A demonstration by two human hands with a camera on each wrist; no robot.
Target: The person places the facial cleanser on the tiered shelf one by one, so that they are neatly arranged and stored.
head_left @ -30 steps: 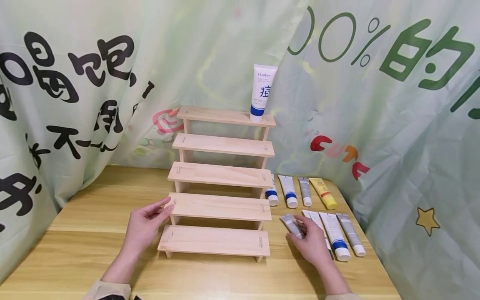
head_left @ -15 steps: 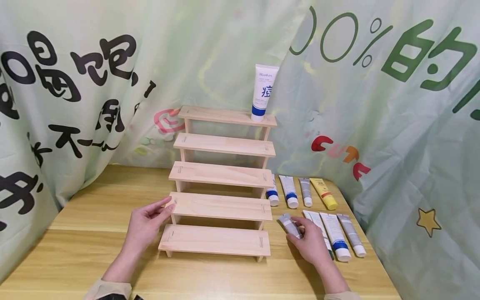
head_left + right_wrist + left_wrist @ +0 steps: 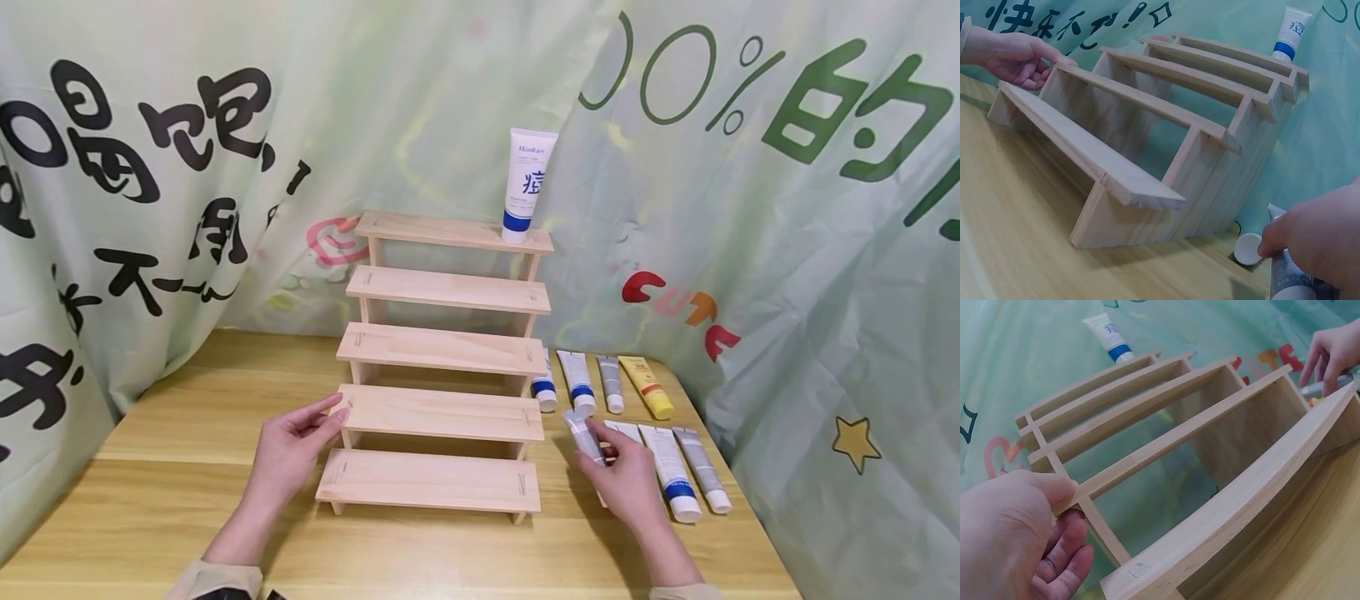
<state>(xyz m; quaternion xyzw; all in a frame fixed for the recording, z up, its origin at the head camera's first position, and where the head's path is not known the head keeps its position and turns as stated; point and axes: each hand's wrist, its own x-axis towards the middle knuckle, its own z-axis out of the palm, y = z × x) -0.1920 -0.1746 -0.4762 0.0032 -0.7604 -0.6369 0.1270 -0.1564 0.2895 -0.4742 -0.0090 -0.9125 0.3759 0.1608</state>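
A stepped wooden stand [image 3: 442, 413] with several tiers is on the table. My left hand [image 3: 288, 454] pinches the left end of its second tier from the bottom, thumb on top, as the left wrist view shows. To the right of the stand, my right hand [image 3: 624, 483] holds a small grey squeeze tube [image 3: 583, 435] between thumb and fingers. Part of this grey tube [image 3: 1290, 275] also shows under the hand in the right wrist view. On the top tier, near its right end, a white tube [image 3: 529, 179] with a blue band stands upright on its cap.
Right of the stand lie two rows of tubes. A yellow tube [image 3: 647, 387], a grey tube [image 3: 611, 385] and blue-banded white tubes [image 3: 576, 379] form the back row. In front lie another white tube [image 3: 670, 471] and a grey one [image 3: 703, 471]. A printed curtain [image 3: 825, 275] hangs behind.
My right hand has lifted the small grey tube and turned it steeper, so its flat end now overlaps a cap in the back row. The left hand and the stand have stayed put.
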